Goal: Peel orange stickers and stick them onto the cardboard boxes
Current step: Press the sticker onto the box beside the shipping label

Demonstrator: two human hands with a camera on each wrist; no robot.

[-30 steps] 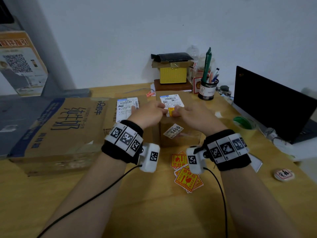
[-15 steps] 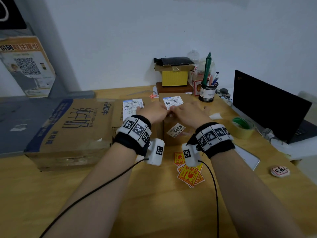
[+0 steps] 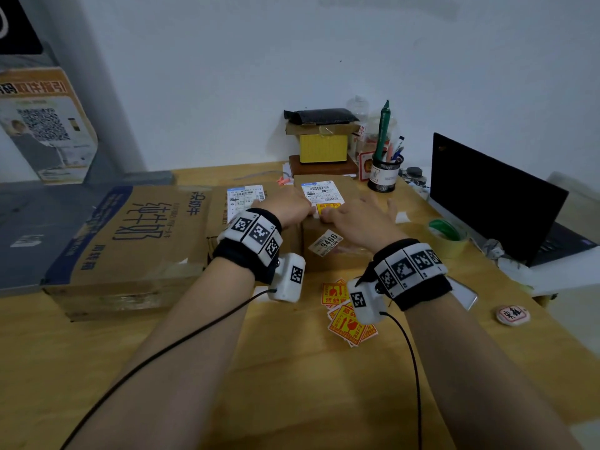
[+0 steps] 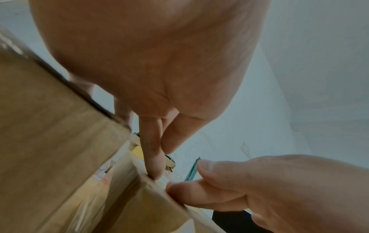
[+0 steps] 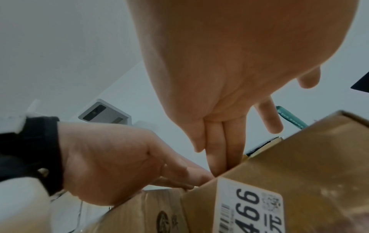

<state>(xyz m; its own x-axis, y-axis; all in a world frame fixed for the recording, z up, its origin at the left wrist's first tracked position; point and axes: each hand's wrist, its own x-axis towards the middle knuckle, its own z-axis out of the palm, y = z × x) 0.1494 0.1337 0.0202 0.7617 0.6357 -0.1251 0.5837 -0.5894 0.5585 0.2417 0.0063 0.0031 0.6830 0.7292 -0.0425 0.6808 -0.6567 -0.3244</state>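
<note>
I have 3 cardboard boxes in front of me on the desk (image 3: pixel 292 401): 1 big box (image 3: pixel 130 241) at the left of the frame, 1 middle box (image 3: pixel 224 206) mostly hidden behind my left wrist, and 1 small box (image 3: pixel 337 251) in the centre. Both hands are on top of the small box. My left hand (image 3: pixel 287 207) has its fingers (image 4: pixel 153 157) stretched almost straight, tips pressing down at the box's near top edge; they pinch nothing. My right hand (image 3: pixel 360 216) lies flat and spread, its fingers (image 5: pixel 219 151) straight, 2 of them pressing down on the same top edge right beside the left fingertips. Between the two hands sits 1 orange sticker (image 3: pixel 326 207) on the box top, just below a white shipping label (image 3: pixel 321 191); part of it is covered by my fingertips. A second white tag reading 9466 (image 3: pixel 326 243) is on the box's front face.

Near the lower centre of the frame, a loose pile of orange stickers (image 3: pixel 344 319) lies on the desk, overlapping; I can make out at least 3, no exact count. It lies just in front of the small box, partly under my right wrist.

At the right of the frame are 1 tape roll (image 3: pixel 449 237) and 1 laptop (image 3: pixel 493 196); the pen cup (image 3: pixel 384 173) stands behind the small box. The near part of the desk, under my forearms, is bare wood.
</note>
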